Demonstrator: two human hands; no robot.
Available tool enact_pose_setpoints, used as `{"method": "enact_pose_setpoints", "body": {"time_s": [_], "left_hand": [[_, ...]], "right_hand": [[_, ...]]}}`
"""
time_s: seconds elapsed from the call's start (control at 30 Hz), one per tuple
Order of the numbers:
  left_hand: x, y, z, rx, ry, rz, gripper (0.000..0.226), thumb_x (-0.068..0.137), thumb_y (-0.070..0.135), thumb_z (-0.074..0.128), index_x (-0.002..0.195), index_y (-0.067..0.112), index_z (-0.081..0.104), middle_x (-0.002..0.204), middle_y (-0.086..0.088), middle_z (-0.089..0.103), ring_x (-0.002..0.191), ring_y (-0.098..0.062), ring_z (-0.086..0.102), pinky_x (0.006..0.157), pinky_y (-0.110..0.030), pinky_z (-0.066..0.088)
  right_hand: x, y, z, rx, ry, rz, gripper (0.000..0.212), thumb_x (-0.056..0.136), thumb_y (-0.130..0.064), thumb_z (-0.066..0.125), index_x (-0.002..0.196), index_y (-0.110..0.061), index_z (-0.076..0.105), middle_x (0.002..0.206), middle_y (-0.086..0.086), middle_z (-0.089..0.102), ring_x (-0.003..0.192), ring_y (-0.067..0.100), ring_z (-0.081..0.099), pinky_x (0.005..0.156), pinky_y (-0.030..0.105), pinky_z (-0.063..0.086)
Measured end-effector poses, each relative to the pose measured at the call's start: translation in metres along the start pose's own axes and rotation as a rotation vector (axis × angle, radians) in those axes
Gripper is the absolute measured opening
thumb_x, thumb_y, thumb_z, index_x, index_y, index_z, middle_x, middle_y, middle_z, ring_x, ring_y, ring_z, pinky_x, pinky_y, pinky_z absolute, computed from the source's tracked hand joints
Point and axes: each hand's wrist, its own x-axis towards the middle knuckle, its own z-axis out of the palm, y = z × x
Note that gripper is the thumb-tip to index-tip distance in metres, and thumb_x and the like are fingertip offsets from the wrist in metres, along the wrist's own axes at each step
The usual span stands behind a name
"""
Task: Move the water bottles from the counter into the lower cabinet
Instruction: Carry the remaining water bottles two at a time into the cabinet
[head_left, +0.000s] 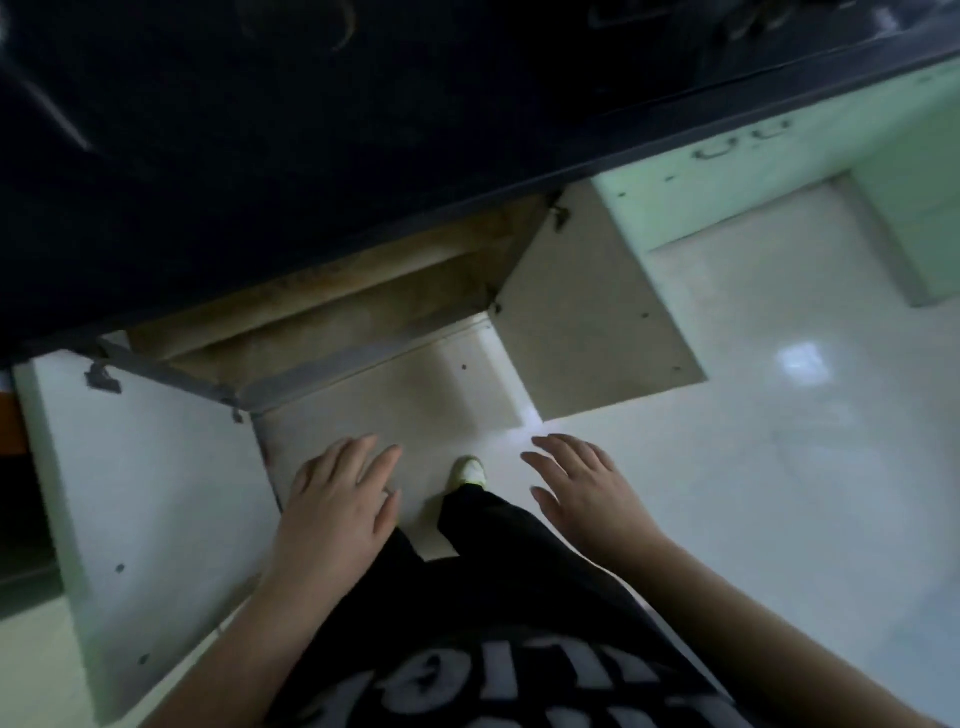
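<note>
1. On your left, the left cabinet door (150, 499) stands swung wide, its edge just beside your left hand (337, 499). Step or reach carelessly and you will likely bump it.
2. Your left hand hangs flat with fingers straight and spread, holding nothing.
3. Ahead and between the doors, the lower cabinet (337, 306) lies open, its brown inside shadowed; you cannot tell from here whether anything already sits in it.
4. Above it the dark counter (260, 130) fills the top of the view. No water bottles can be made out on it: that area is too dark and blurred, so you may misjudge a reach or knock one over.
5. Your shoe (470, 470) is planted on the glossy floor (779, 467) between your hands; that shine suggests a slip risk when you bend with a load.
6. Your right hand (582, 488) is likewise open and empty, fingers relaxed.
7. The right cabinet door (597, 312) also stands open, near your right hand, and could catch your arm or knee.
</note>
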Motion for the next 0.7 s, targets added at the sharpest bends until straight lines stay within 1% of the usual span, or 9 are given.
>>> {"method": "enact_pose_setpoints", "body": {"time_s": [0.1,0.2,0.33,0.4,0.47,0.53,0.63,0.7], "left_hand": [[-0.006,0.012,-0.022,-0.012,-0.046,0.096,0.049,0.087,0.040,0.041,0.122,0.016,0.066,0.122,-0.008,0.065,0.106,-0.029,0.062,0.082,-0.042,0.050],[0.004,0.017,-0.038,0.024,-0.078,0.191,0.051,0.091,0.045,0.036,0.127,0.020,0.062,0.128,-0.006,0.062,0.111,-0.027,0.060,0.085,-0.043,0.052],[0.036,0.039,-0.056,0.104,-0.078,0.323,0.053,0.092,0.049,0.032,0.131,0.023,0.057,0.133,-0.006,0.058,0.118,-0.027,0.055,0.089,-0.045,0.050],[0.052,0.067,-0.066,0.155,-0.066,0.394,0.048,0.095,0.046,0.039,0.135,0.024,0.054,0.137,-0.004,0.055,0.123,-0.024,0.052,0.094,-0.043,0.046],[0.066,0.102,-0.070,0.155,-0.091,0.459,0.047,0.097,0.044,0.046,0.142,0.028,0.045,0.145,0.002,0.046,0.131,-0.017,0.043,0.102,-0.038,0.039],[0.080,0.141,-0.071,0.124,-0.139,0.517,0.049,0.098,0.044,0.047,0.144,0.032,0.040,0.147,0.009,0.040,0.131,-0.011,0.039,0.102,-0.031,0.035],[0.100,0.205,-0.062,0.135,-0.131,0.639,0.048,0.097,0.044,0.048,0.143,0.031,0.043,0.143,0.009,0.044,0.129,-0.011,0.042,0.103,-0.031,0.036],[0.112,0.252,-0.052,0.170,-0.150,0.713,0.051,0.094,0.050,0.040,0.140,0.031,0.046,0.139,0.007,0.048,0.126,-0.014,0.046,0.102,-0.034,0.039]], "right_hand": [[-0.036,0.004,-0.022,0.005,0.109,0.153,0.041,0.089,-0.037,0.043,0.119,-0.018,0.064,0.127,0.002,0.063,0.121,0.027,0.056,0.101,0.039,0.043],[-0.064,0.008,-0.030,0.033,0.207,0.269,0.042,0.092,-0.040,0.042,0.121,-0.018,0.063,0.130,0.002,0.061,0.125,0.027,0.052,0.106,0.036,0.033],[-0.084,0.020,-0.032,0.058,0.265,0.407,0.046,0.093,-0.045,0.037,0.122,-0.019,0.062,0.133,0.004,0.059,0.127,0.028,0.050,0.106,0.042,0.038],[-0.093,0.032,-0.030,0.087,0.316,0.460,0.046,0.093,-0.044,0.038,0.121,-0.018,0.063,0.133,0.005,0.059,0.127,0.030,0.051,0.105,0.044,0.040],[-0.107,0.047,-0.026,0.119,0.357,0.519,0.045,0.092,-0.045,0.039,0.119,-0.018,0.063,0.132,0.006,0.059,0.125,0.030,0.052,0.103,0.044,0.041],[-0.122,0.065,-0.019,0.134,0.370,0.611,0.047,0.091,-0.047,0.038,0.118,-0.018,0.064,0.130,0.005,0.061,0.123,0.030,0.054,0.101,0.044,0.042],[-0.146,0.097,-0.007,0.152,0.357,0.808,0.050,0.089,-0.052,0.036,0.112,-0.020,0.066,0.123,0.004,0.065,0.113,0.030,0.060,0.092,0.045,0.048],[-0.165,0.122,-0.003,0.158,0.378,0.890,0.050,0.087,-0.052,0.036,0.107,-0.019,0.068,0.118,0.004,0.067,0.106,0.029,0.063,0.086,0.044,0.051]]}}
